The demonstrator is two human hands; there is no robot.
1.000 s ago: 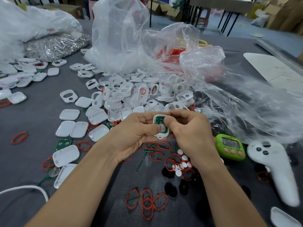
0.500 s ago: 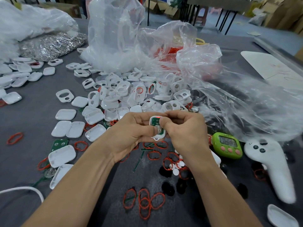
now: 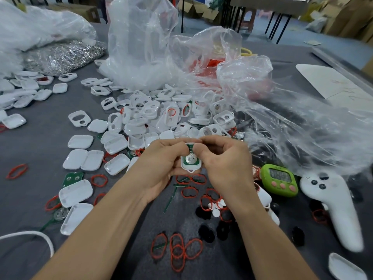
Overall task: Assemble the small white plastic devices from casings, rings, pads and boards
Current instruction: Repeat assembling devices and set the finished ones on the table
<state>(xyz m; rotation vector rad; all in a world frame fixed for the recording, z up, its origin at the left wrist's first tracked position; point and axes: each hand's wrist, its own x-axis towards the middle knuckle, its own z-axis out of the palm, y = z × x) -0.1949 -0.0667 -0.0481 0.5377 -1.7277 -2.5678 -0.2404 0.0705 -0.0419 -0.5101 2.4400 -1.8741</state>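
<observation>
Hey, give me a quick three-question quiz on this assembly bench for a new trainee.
1. True or false: the left hand and right hand together hold one white casing with a green board inside.
2. Which thing lies on the table just right of the right hand? A) green timer B) scissors C) cup
3. Fill in: the loose rings nearest the camera are ____.
Key: 1 true; 2 A; 3 red.

worktop: grey table (image 3: 40,150) | floor (image 3: 327,47): blue-grey | rear: black-legged table (image 3: 268,4), cardboard boxes (image 3: 351,17) | light: soft, even
</observation>
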